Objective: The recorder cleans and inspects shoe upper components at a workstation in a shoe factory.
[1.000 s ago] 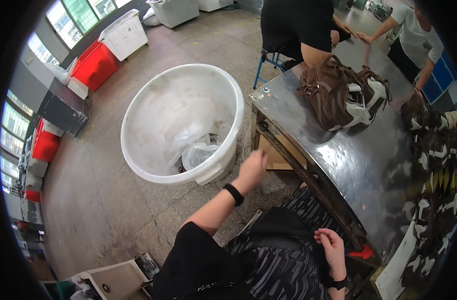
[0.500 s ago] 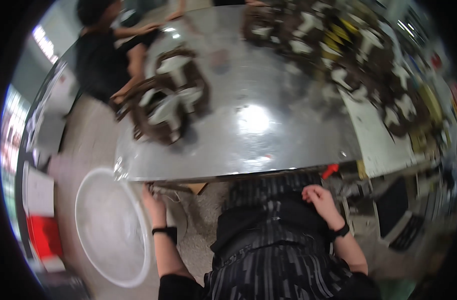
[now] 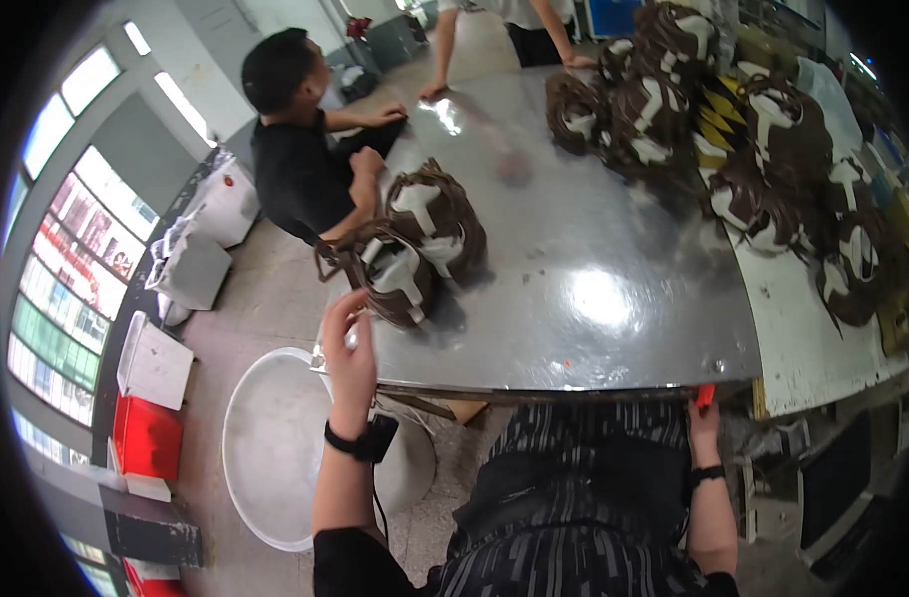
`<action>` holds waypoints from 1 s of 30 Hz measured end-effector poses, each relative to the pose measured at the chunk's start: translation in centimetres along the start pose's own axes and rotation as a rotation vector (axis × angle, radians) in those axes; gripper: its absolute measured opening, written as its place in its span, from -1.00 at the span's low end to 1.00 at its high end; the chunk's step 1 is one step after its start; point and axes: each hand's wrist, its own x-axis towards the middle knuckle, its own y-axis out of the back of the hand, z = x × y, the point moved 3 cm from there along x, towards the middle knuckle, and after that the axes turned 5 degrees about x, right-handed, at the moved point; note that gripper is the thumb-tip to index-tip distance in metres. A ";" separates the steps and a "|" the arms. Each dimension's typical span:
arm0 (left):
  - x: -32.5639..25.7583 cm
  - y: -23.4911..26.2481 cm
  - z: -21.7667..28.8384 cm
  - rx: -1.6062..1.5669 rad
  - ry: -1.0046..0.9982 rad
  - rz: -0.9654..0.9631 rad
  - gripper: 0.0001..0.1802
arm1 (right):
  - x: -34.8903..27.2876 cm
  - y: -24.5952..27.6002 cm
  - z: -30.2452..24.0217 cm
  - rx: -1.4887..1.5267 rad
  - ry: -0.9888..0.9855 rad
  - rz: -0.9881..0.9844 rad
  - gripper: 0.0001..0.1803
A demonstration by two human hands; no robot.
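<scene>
Two brown-and-white bundles with strap-like brown strands, a nearer one (image 3: 400, 279) and a farther one (image 3: 434, 219), sit side by side on the left of a shiny metal table (image 3: 554, 338). My left hand (image 3: 350, 348) is raised at the table's near left corner, just short of the nearer bundle. Its fingers are bent and apart, with nothing in them. Down at the front edge on the right, my right hand (image 3: 704, 428) closes on a small red handle-like piece (image 3: 706, 396); some of its fingers are hidden.
More brown-and-white bundles (image 3: 653, 119) are heaped at the far right, around a yellow-and-black striped piece (image 3: 718, 119). A big white tub (image 3: 230, 448) stands below my left arm. One person in black (image 3: 300, 179) sits at the left side; another person's hands (image 3: 434, 90) rest on the far edge.
My left hand has risen from below the table edge toward the nearer bundle. My right hand has moved from my waist to the red piece. The view has shifted left.
</scene>
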 end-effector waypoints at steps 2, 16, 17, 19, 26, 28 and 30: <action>3.4 -0.8 1.8 0.113 -0.177 -0.031 -0.74 | -0.8 -0.9 -4.7 -0.052 0.069 -0.036 -0.72; 15.5 -13.9 -1.0 1.050 -0.191 -0.412 -0.51 | -1.4 -3.7 -13.2 0.036 0.075 -0.291 -0.56; 15.5 -14.4 -1.3 1.126 -0.227 -0.386 -0.49 | -1.7 -4.1 -13.5 0.065 0.049 -0.338 -0.51; 16.0 -14.7 -1.3 1.128 -0.212 -0.435 -0.49 | -1.7 -4.3 -14.5 -0.062 0.119 -0.363 -0.59; 16.4 -14.5 -3.2 1.031 -0.133 -0.418 -0.54 | -0.5 -5.8 -15.0 -0.453 0.398 -0.547 -0.67; 15.8 -13.9 -3.7 0.957 -0.166 -0.338 -0.56 | -0.3 -6.6 -15.4 -0.392 0.367 -0.550 -0.70; 15.9 -12.9 -3.6 0.878 -0.198 -0.257 -0.58 | 0.2 -7.7 -14.7 -0.362 0.547 -0.366 -0.67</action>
